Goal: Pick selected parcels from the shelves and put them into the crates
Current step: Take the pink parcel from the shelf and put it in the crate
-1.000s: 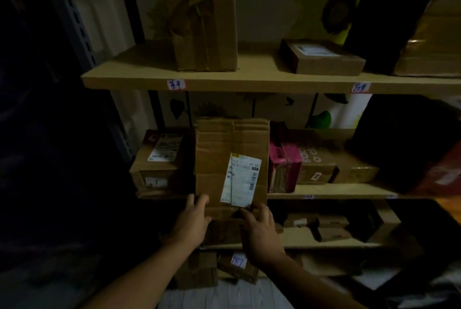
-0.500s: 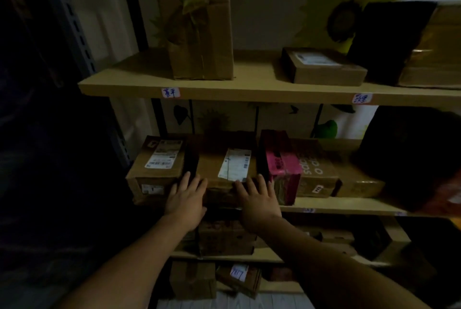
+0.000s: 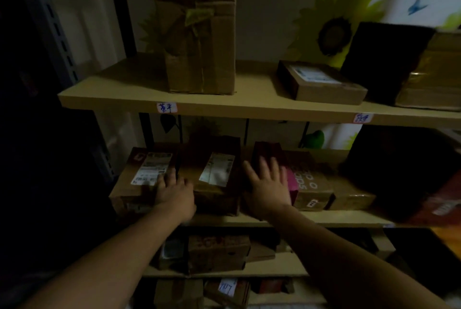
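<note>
A brown cardboard parcel [image 3: 212, 179] with a white label lies flat on the middle shelf [image 3: 324, 219]. My left hand [image 3: 174, 191] rests at its left edge, fingers reaching into the gap between it and the labelled box [image 3: 139, 179] on the left. My right hand [image 3: 268, 184] is off the parcel, fingers spread flat over a dark red and pink box [image 3: 290, 179] just to its right. Neither hand grips anything.
A tall taped box [image 3: 199, 42], a small flat box [image 3: 321, 84] and a black item [image 3: 384, 59] stand on the upper shelf [image 3: 249, 106]. More parcels [image 3: 314, 184] fill the middle shelf and the lower shelves [image 3: 217, 254]. A metal upright [image 3: 57, 34] runs at left.
The labelled parcel went from upright in both hands to lying flat on the middle shelf. My right hand then moved right onto the pink box; my left hand slid to the parcel's left edge.
</note>
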{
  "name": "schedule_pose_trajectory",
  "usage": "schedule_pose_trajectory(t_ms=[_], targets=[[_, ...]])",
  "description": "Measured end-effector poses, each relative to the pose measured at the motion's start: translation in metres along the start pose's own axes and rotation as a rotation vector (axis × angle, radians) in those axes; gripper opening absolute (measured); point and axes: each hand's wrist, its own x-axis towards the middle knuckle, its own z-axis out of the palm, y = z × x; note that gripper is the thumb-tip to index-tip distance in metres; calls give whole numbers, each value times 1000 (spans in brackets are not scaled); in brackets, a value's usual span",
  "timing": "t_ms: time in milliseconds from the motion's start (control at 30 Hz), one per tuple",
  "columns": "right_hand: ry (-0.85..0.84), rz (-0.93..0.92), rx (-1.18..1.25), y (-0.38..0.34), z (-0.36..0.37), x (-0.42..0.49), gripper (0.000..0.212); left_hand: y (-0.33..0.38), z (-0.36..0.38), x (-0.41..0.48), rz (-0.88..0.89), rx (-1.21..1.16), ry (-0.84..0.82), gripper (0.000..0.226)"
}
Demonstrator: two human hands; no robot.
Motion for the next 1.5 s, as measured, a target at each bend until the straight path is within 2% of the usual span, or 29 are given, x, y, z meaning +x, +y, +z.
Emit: schedule_pose_trajectory(t_ms=[67, 133, 233, 367, 433, 600, 700, 767, 833, 1000, 1200, 1400, 1500], targets=[[-97, 193, 59, 18, 0, -2, 84, 11, -5, 2, 62, -56, 53, 77], [-157, 310, 204, 24, 1, -5, 81, 28, -9, 1, 136, -134, 104, 75], [-68, 327, 318, 26, 1, -12, 63, 60, -10, -5, 222, -242, 147, 71], [82, 383, 454, 38, 4, -23, 55, 97, -11, -16, 289, -521, 218, 56], [161, 366, 503, 49, 4, -30, 54, 117, -13, -21, 214, -737, 199, 52], [303, 275, 805, 80, -7, -47, 56, 160, -28, -30, -138, -1341, -49, 59], [312, 239, 1073, 89, -13, -60, 54, 174, -33, -39, -184, -1657, -209, 56], [275, 284, 1250, 93, -16, -66, 53, 176, -37, -46, -198, -1786, -221, 59], [228, 303, 1404, 96, -17, -72, 51, 171, -42, -53, -186, -1778, -198, 68], [102, 284, 1542, 95, -24, -90, 44, 150, -49, -72, -107, -1734, -149, 56], [81, 199, 1539, 84, -13, -114, 44, 131, -30, -89, -107, -1674, -38, 104], [99, 180, 1551, 79, -5, -124, 40, 130, -26, -98, -61, -1641, 26, 104], [109, 162, 1561, 85, -5, -131, 41, 136, -28, -107, -51, -1613, 48, 112]])
